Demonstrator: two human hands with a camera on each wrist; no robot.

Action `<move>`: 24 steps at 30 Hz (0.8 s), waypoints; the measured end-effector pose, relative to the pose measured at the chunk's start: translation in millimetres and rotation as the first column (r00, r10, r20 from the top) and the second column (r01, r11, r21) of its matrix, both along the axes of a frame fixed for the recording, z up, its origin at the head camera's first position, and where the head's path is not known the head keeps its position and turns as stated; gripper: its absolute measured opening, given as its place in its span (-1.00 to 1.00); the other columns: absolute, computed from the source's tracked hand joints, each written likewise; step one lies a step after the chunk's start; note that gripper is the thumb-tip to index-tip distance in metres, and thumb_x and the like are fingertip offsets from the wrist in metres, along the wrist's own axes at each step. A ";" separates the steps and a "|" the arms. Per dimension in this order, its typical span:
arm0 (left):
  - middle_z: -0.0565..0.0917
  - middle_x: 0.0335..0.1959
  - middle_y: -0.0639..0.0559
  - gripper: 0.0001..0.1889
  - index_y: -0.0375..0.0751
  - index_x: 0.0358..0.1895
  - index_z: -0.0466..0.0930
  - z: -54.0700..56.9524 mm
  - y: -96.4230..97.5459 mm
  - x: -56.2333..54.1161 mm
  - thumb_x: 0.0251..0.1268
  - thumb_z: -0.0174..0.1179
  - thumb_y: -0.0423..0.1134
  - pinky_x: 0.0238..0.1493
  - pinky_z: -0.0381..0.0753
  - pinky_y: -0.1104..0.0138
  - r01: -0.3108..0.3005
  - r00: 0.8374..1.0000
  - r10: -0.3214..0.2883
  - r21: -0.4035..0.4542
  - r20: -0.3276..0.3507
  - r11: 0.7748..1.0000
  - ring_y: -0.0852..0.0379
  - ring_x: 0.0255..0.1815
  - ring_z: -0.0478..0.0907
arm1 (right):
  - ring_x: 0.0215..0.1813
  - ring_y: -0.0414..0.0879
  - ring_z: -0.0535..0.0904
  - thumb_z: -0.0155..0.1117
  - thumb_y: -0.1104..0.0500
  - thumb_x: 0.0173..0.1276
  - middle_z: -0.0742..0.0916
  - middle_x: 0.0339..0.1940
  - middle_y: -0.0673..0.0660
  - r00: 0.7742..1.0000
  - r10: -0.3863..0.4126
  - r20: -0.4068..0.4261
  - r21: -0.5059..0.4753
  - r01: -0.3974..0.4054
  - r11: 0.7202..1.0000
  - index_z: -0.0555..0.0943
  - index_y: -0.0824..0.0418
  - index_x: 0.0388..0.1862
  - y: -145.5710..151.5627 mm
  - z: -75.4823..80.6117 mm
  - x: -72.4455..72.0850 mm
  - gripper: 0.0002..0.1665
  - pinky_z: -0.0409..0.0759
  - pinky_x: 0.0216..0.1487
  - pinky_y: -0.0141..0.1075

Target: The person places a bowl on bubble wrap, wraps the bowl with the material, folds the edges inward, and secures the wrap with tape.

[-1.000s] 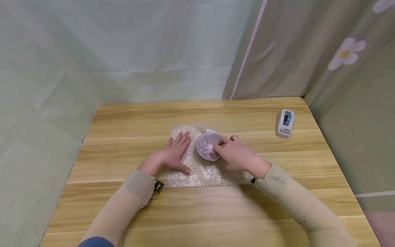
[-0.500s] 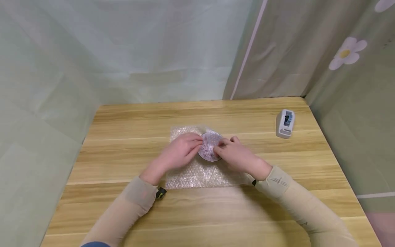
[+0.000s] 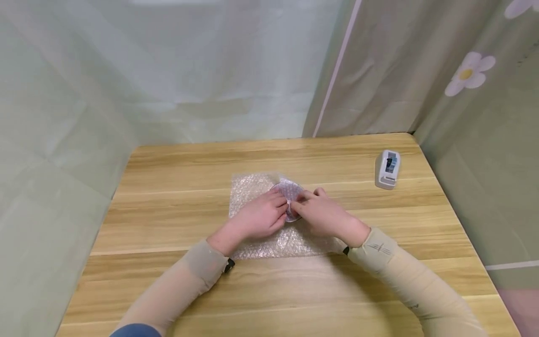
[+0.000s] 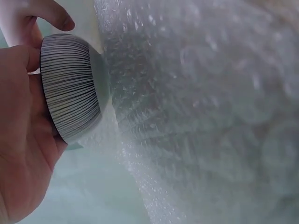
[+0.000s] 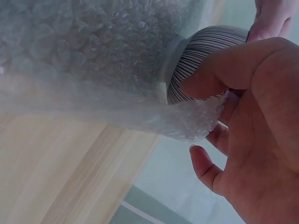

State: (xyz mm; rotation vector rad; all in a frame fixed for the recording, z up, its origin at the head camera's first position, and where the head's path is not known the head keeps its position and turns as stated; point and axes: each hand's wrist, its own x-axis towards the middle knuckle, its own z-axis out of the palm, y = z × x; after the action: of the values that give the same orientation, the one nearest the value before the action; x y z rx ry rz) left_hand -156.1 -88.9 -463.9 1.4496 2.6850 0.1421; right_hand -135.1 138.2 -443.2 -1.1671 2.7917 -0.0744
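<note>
A striped bowl [image 4: 70, 88] stands on a sheet of bubble wrap [image 3: 248, 185]. Its outside carries thin dark lines, and a flap of the wrap lies over its right part. My right hand [image 3: 322, 215] grips the bowl's right wall. In the right wrist view its thumb [image 5: 210, 77] presses the striped outside, while other fingers reach past the rim beside the wrap. My left hand [image 3: 263, 215] reaches over the left rim, fingertips down inside the bowl. The left wrist view shows its palm facing the opening; its fingertips are hidden there.
A light grey tape dispenser [image 3: 388, 169] stands at the back right of the wooden table [image 3: 189, 164]. Pale curtains [image 3: 219, 70] hang behind the table and along its sides.
My left hand has left the flat wrap, where its fingers lay spread, and moved right over the rim into the bowl. My right hand stays at the bowl's right side.
</note>
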 end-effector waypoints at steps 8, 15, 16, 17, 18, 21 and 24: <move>0.55 0.46 -0.18 -0.37 -0.26 0.48 0.53 -3.6 0.2 1.8 0.75 -0.21 0.13 0.73 -0.07 0.06 0.004 0.999 -0.007 -0.067 -0.051 0.998 -0.14 0.60 0.35 | 0.32 0.05 0.56 0.58 0.28 0.24 0.80 0.03 -0.03 0.999 -0.015 0.052 -0.047 0.017 0.999 0.67 0.00 0.05 0.2 0.9 -0.6 -0.57 0.47 0.12 0.01; 0.42 0.60 -0.15 -0.35 -0.22 0.55 0.45 -1.0 2.0 1.2 0.74 -0.21 0.15 0.74 -0.12 0.05 0.000 1.000 -0.003 -0.075 -0.030 0.997 -0.08 0.67 0.22 | 0.40 0.06 0.53 0.49 0.34 0.27 0.78 0.17 0.03 0.997 -0.015 0.074 -0.094 0.022 0.995 0.70 0.01 0.03 5.5 0.8 -1.6 -0.61 0.49 0.15 0.04; 0.40 0.61 -0.14 -0.35 -0.22 0.57 0.44 -0.7 2.0 1.4 0.74 -0.21 0.15 0.74 -0.13 0.05 -0.007 1.000 0.006 -0.074 -0.019 0.997 -0.07 0.68 0.21 | 0.42 0.06 0.52 0.47 0.35 0.28 0.78 0.18 0.04 0.997 -0.014 0.080 -0.104 0.023 0.994 0.70 0.02 0.03 6.0 0.7 -1.5 -0.61 0.49 0.16 0.05; 0.40 0.61 -0.13 -0.35 -0.21 0.57 0.43 -0.5 1.9 1.6 0.74 -0.20 0.15 0.74 -0.14 0.05 -0.015 1.000 0.014 -0.074 -0.010 0.997 -0.06 0.68 0.21 | 0.44 0.07 0.51 0.45 0.35 0.31 0.77 0.21 0.04 0.996 -0.016 0.091 -0.112 0.026 0.993 0.71 0.02 0.04 6.5 0.6 -1.5 -0.62 0.49 0.17 0.06; 0.40 0.61 -0.11 -0.35 -0.21 0.58 0.42 -0.3 2.1 1.8 0.74 -0.20 0.14 0.74 -0.15 0.06 -0.020 1.000 0.020 -0.076 -0.004 0.997 -0.05 0.68 0.22 | 0.46 0.07 0.49 0.43 0.36 0.33 0.77 0.22 0.03 0.995 -0.018 0.098 -0.116 0.029 0.993 0.71 0.01 0.05 7.0 0.1 -1.6 -0.62 0.50 0.19 0.07; 0.42 0.60 -0.10 -0.35 -0.22 0.59 0.41 0.2 3.1 2.4 0.73 -0.19 0.14 0.74 -0.14 0.06 -0.036 0.999 0.037 -0.072 0.006 0.997 -0.04 0.67 0.24 | 0.49 0.07 0.47 0.39 0.34 0.40 0.76 0.25 0.02 0.994 -0.018 0.107 -0.123 0.031 0.992 0.72 0.01 0.10 8.7 -1.2 -1.9 -0.64 0.51 0.23 0.11; 0.42 0.61 -0.09 -0.35 -0.21 0.61 0.38 0.5 4.2 3.2 0.73 -0.19 0.13 0.74 -0.16 0.07 -0.049 0.999 0.050 -0.075 0.012 0.996 -0.02 0.67 0.24 | 0.51 0.08 0.47 0.35 0.33 0.45 0.77 0.26 0.02 0.995 -0.004 0.101 -0.134 0.017 0.991 0.73 0.02 0.12 10.6 -0.4 -2.0 -0.66 0.54 0.26 0.15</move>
State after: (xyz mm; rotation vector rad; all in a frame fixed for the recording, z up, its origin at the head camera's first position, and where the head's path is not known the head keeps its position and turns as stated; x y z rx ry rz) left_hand -152.9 -84.7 -463.3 1.3566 2.6851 0.0541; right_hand -137.2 148.7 -443.6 -1.1424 2.7412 -0.3188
